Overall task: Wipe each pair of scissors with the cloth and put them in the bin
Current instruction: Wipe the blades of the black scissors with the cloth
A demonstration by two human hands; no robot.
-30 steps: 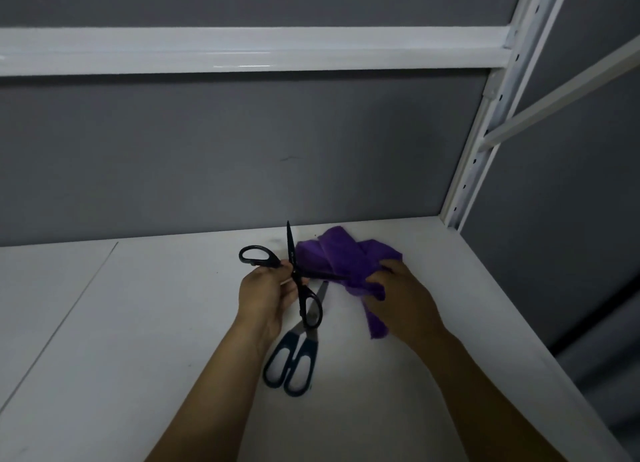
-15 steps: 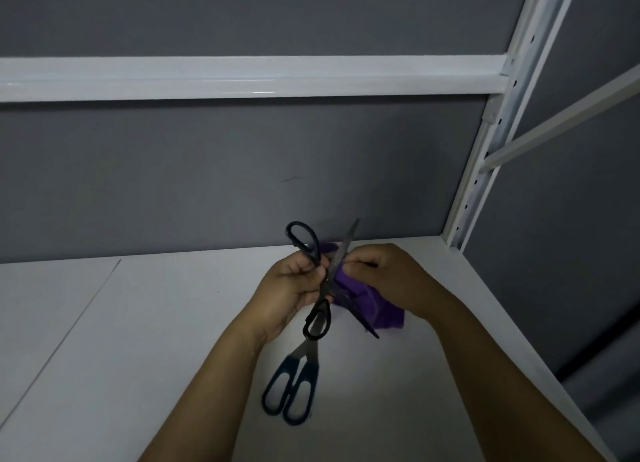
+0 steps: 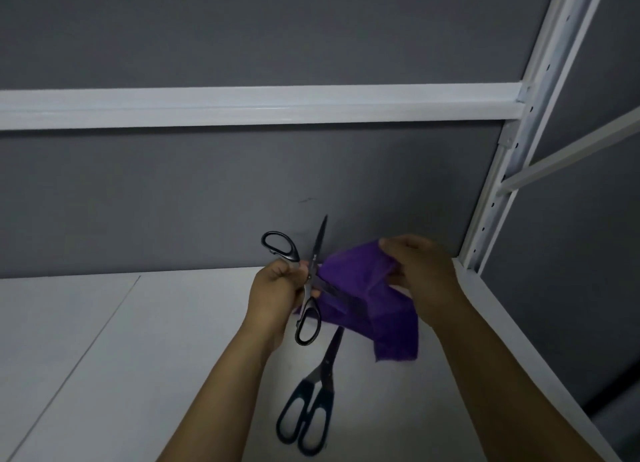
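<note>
- White tabletop (image 3: 121,357) runs out to a grey back panel (image 3: 242,191). No bin in view, so I cannot tell where the drop-off is.
- Purple cloth (image 3: 398,333) hangs in the air, right of centre. Its top edge is pinched in the right hand (image 3: 419,264), fingers curled over the fabric, and its lower flap dangles free above the tabletop.
- Left hand (image 3: 277,288) is just left of the cloth, fingers wrapped round the black-handled scissors (image 3: 314,264) at the shanks beside the pivot. One loop sticks out far-left, the other hangs near.
- Those scissors are splayed open:
  - One blade points up and far, clear of the cloth.
  - The other blade runs from the pivot toward the near right, lying across the face of the cloth.
- Key relation: the blade on the cloth has its long axis pivot-to-tip, left to near-right. The right hand sits at the tip end and the left hand at the pivot end.
- My read: the wipe should run along that axis, away from the pivot, with the fabric folded round the blade and no fingers on the edge.
- Blue-handled scissors (image 3: 320,378) lie flat on the tabletop, near side, below both hands. They are closed, with handles near and tip pointing far toward the hanging flap. They look unwiped and next in line.
</note>
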